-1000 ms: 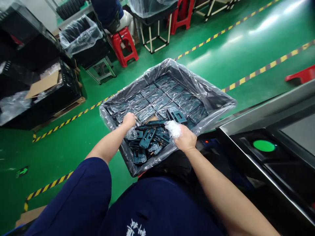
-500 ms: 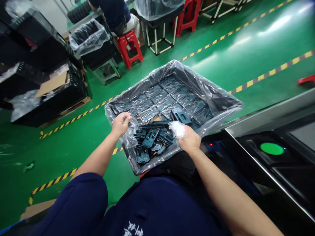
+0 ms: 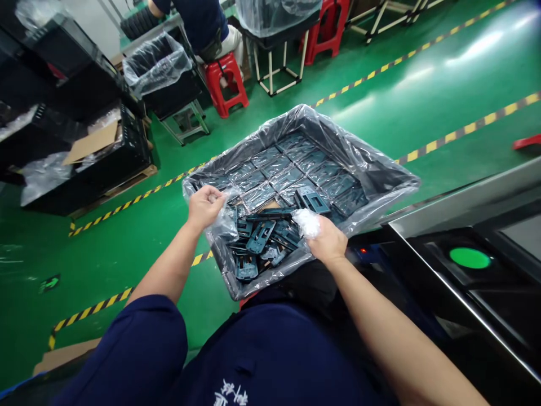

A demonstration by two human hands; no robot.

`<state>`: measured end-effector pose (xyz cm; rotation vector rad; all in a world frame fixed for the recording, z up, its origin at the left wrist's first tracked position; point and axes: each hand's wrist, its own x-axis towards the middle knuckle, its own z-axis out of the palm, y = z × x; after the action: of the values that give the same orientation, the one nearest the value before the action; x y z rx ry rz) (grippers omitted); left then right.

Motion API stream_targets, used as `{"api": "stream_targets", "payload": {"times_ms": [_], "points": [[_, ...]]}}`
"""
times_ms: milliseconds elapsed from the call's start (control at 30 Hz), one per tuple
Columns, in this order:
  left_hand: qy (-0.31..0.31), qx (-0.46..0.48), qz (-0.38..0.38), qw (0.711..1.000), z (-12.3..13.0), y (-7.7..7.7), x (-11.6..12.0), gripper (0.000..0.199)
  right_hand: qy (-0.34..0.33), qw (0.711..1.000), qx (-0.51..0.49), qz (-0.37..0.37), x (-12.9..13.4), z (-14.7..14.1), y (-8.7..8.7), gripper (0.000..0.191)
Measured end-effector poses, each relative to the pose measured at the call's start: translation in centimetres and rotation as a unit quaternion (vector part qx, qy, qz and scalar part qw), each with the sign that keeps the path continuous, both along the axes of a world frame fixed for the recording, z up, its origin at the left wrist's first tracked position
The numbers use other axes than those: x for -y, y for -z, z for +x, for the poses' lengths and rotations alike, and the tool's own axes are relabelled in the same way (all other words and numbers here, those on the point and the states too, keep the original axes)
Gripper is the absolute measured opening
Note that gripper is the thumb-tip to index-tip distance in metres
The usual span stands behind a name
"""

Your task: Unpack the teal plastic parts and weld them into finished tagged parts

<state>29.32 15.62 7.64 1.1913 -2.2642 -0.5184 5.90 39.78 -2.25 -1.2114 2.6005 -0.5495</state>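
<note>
A dark crate lined with a clear plastic bag (image 3: pixel 359 146) sits in front of me. Rows of bagged dark parts fill its far side, while loose dark plastic housings (image 3: pixel 261 237) are heaped in the near corner. One housing (image 3: pixel 313 201) rests apart, on top of the rows. My left hand (image 3: pixel 204 206) is closed at the crate's left rim, pinching a piece of clear plastic film (image 3: pixel 225 224) that hangs over the heap. Over the crate's near right side, my right hand (image 3: pixel 326 238) is closed around a crumpled wad of clear plastic (image 3: pixel 307 223).
A machine with a lit green button (image 3: pixel 470 257) stands at my right. At the far left are stacked black crates (image 3: pixel 101 163). Beyond my crate, a seated person (image 3: pixel 203 28) is on a red stool (image 3: pixel 227 84). Yellow-black tape (image 3: pixel 465 130) marks the green floor.
My left hand has shifted slightly left and up, and the film below it hangs in a different shape. My right hand keeps the wad in nearly the same place.
</note>
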Motion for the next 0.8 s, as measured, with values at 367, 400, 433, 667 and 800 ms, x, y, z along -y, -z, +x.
{"api": "stream_targets", "payload": {"times_ms": [367, 400, 433, 667, 800], "points": [[0.145, 0.460, 0.093, 0.871, -6.3, 9.8, 1.5, 0.024, -0.004, 1.000, -0.002, 0.001, -0.1, 0.0, -0.1, 0.043], [0.163, 0.471, 0.100, 0.861, -6.6, 10.6, 1.6, 0.024, -0.002, 1.000, -0.003, 0.000, -0.1, 0.0, -0.1, 0.043], [0.181, 0.479, 0.106, 0.852, -6.8, 11.2, 1.7, 0.025, 0.000, 1.000, -0.004, 0.000, -0.1, 0.0, -0.1, 0.043], [0.242, 0.503, 0.119, 0.821, -6.8, 13.1, 2.7, 0.035, 0.004, 1.000, -0.007, -0.006, 0.0, 0.1, -0.1, 0.042], [0.234, 0.496, 0.123, 0.827, -6.8, 13.4, 3.2, 0.031, -0.009, 1.000, -0.012, -0.005, 0.0, 0.1, -0.2, 0.043]]}}
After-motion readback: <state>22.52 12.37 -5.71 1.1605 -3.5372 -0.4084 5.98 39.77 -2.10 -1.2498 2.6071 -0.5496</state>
